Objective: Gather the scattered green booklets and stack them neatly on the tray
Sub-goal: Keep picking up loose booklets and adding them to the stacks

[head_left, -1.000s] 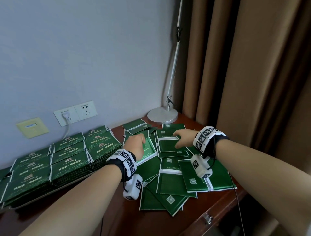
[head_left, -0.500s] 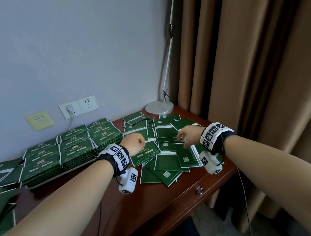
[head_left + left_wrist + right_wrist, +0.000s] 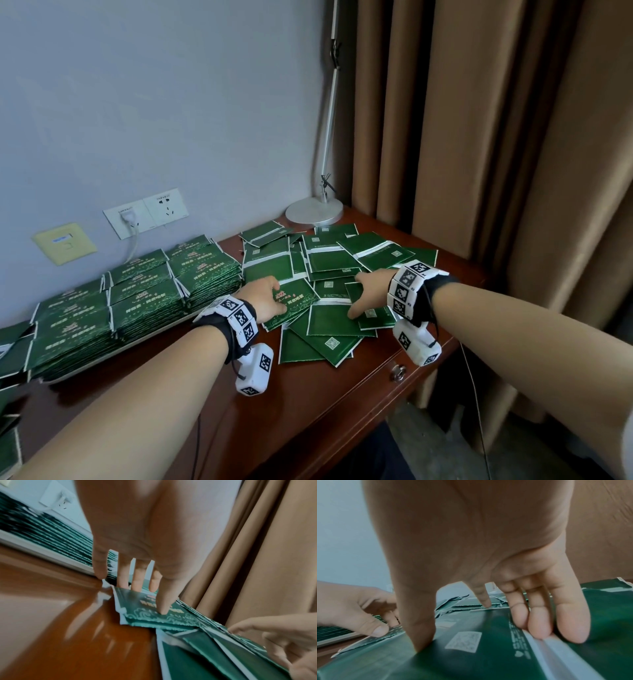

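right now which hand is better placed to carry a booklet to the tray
Left, probably. The left hand already grips a face-up booklet beside the tray; the right hand sits further off on the loose pile.
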{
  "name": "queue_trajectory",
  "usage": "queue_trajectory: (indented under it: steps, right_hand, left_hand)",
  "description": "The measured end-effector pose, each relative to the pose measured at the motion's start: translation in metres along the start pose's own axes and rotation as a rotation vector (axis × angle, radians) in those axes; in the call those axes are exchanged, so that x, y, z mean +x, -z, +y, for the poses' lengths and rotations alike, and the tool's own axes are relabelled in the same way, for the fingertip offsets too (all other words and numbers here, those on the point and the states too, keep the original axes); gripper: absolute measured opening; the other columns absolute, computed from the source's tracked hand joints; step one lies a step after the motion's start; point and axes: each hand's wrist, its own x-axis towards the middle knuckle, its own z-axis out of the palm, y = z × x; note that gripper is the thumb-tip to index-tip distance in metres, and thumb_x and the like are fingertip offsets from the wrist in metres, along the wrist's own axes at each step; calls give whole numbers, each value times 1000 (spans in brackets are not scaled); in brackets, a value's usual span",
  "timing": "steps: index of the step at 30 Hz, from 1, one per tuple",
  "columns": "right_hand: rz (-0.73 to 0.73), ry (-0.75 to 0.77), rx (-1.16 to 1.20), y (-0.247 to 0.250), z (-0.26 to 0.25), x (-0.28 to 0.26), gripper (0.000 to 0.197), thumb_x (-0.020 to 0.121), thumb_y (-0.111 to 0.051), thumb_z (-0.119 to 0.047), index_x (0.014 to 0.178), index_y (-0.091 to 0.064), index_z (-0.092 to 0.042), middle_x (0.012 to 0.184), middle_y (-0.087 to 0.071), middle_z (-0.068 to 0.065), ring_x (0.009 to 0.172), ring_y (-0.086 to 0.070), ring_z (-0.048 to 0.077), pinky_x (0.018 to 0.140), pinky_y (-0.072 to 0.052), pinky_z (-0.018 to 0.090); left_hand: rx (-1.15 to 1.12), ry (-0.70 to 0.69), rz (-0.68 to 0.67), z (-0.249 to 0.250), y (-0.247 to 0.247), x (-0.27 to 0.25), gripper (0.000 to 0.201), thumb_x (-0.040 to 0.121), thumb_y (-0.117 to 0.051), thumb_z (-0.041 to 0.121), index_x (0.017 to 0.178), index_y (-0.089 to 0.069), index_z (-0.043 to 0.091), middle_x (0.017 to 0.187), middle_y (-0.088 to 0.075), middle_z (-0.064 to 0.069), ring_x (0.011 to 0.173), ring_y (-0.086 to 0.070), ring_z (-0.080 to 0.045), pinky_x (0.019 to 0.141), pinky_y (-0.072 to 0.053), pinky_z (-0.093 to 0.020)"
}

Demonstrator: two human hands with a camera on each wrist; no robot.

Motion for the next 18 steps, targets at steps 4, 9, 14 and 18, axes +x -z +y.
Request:
queue_trajectory:
  steps: [4, 9, 14, 18]
  right_hand:
    - [-8, 11, -39, 2, -7, -3, 83, 81, -62, -50, 149, -25, -19, 111, -51, 3, 93, -54, 19, 65, -44, 26]
    - [77, 51, 2, 9, -8, -5, 68, 86, -57, -22, 149, -32, -25, 127, -55, 5, 101, -57, 20, 59, -42, 21]
    - [267, 122, 312, 16, -12, 2, 77, 79, -60, -3, 148, -35, -25, 128, -56, 3, 100, -62, 18, 76, -51, 26]
    - [224, 87, 616, 16, -10, 11, 91, 74, -68, 2, 151, -24, -20, 99, -64, 11, 72, -63, 25, 70, -56, 42]
  left_hand:
    - [0, 9, 1, 2, -3, 2, 58, 81, -75, 31, 131, -49, 19, 133, -53, -6, 114, -55, -23, 99, -46, -36]
    - [-18, 16, 69, 4, -2, 1, 61, 76, -80, 25, 129, -51, 18, 132, -51, -6, 111, -55, -23, 97, -46, -34]
    - [-110, 29, 115, 3, 5, 0, 53, 80, -72, 3, 129, -56, 12, 134, -55, -7, 119, -55, -23, 101, -44, -31]
    - [-184, 55, 111, -2, 13, -5, 47, 81, -65, -4, 125, -59, 14, 130, -58, -6, 118, -55, -22, 90, -42, -24]
